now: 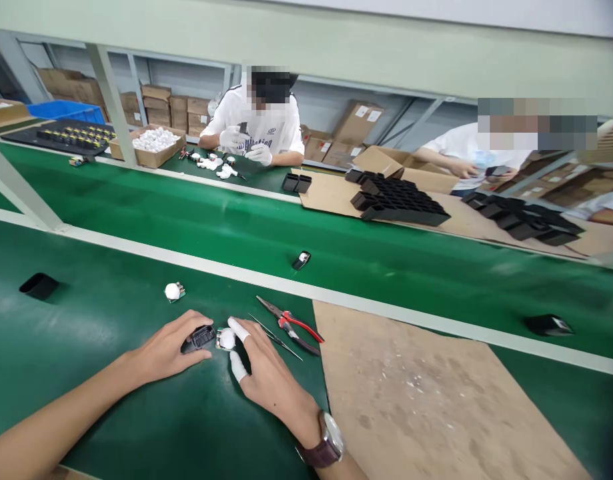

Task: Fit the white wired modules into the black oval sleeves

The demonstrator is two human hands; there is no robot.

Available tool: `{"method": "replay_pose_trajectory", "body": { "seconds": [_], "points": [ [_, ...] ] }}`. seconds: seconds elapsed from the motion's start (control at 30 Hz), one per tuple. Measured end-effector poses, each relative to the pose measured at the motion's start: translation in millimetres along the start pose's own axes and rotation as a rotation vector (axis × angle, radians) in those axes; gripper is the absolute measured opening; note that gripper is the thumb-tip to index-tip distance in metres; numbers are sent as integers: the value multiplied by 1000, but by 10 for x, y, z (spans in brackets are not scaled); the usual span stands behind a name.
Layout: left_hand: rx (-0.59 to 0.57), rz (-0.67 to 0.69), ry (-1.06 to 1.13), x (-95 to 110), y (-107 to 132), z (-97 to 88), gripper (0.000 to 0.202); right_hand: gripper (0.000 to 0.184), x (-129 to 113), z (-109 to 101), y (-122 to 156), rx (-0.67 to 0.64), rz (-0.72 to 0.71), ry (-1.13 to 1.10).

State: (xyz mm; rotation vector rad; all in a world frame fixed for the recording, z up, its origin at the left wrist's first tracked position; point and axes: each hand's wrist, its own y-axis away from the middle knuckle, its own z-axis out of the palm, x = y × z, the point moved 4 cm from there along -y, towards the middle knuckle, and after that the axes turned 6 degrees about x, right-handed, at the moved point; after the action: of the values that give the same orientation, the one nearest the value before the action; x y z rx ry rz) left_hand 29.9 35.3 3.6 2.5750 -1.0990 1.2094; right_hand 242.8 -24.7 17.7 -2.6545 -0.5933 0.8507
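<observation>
My left hand (179, 343) is wrapped round a small black plastic housing (202, 337), its open end facing right. Close beside that end, my right hand (253, 357), with white finger cots on thumb and forefinger, has its fingers around a small circuit board with a white round top (227, 339). A similar circuit board (173, 291) lies on the green table behind my left hand. Right of my right hand are tweezers (276, 337) and red-handled long-nose pliers (292, 325). An empty black housing (39, 285) rests on its side at the far left.
A cardboard sheet (416, 387) covers the table at right. Beyond a white rail, the green conveyor belt (226, 227) carries a small black unit (301, 260) and a black housing (549, 325). Across it, co-workers handle parts near rows of black housings (396, 197) and a box of white pieces (153, 143).
</observation>
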Motion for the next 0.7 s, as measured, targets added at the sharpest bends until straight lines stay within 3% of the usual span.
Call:
{"method": "replay_pose_trajectory", "body": {
  "seconds": [0.13,0.33,0.5,0.6,0.7],
  "points": [
    [-48,11,-11,5,33,-15,71,45,-7,22,65,51,-46,175],
    [-18,50,29,-31,13,0,55,35,-42,169,167,120,-166,407],
    [32,31,-24,-69,12,-1,64,51,44,158,101,175,-60,220],
    [29,40,-15,-33,18,-36,80,50,78,128,52,199,-37,101],
    [-7,9,17,-1,32,-53,78,47,39,68,23,265,-26,4]
  ]
}}
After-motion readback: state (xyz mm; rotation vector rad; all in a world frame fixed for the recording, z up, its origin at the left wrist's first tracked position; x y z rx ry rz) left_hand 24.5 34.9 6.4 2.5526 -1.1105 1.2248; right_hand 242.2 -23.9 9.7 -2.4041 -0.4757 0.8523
